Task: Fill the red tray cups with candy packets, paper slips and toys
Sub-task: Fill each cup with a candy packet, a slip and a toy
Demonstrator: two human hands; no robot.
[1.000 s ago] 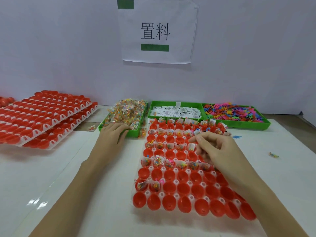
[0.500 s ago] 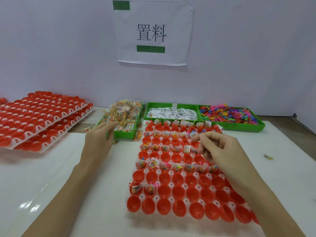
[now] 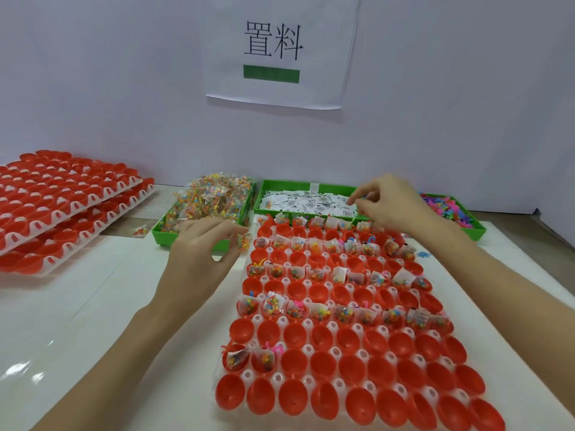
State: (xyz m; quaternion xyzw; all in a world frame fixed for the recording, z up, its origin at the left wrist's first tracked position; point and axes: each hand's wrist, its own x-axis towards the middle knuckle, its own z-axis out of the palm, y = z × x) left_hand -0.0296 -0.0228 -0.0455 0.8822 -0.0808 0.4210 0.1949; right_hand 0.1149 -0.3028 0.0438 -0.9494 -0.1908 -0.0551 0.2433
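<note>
The red tray (image 3: 348, 331) lay on the tabletop (image 3: 93, 306) toward its near right, long side running away from the person. Alternate rows of its cups held candy packets, paper slips and toys; the rows between them were bare red, and in the second row from the near edge only the two leftmost cups were filled.

The left hand (image 3: 199, 253) hovered just off the tray's far left corner, in front of the candy bin (image 3: 202, 209). Its fingers (image 3: 231, 241) were curled, thumb and forefinger pinching a small candy packet (image 3: 244, 242) above the tabletop beside the tray.

The right hand (image 3: 392, 203) reached over the tray's far edge to the right end of the slip bin (image 3: 305, 202). Its fingers (image 3: 357, 199) were bent down with tips close together at the white paper slips; whether they actually held one could not be told.

Along the far edge of the tabletop three green bins stood side by side: candy at left, slips in the middle, and the toy bin (image 3: 457, 213) with bright plastic toys at right, partly hidden by the right forearm. One loose packet (image 3: 140, 231) lay left of the candy bin. At the far left, stacked trays (image 3: 62, 206) of empty red cups rested. A paper sign (image 3: 280, 51) hung on the wall behind.
</note>
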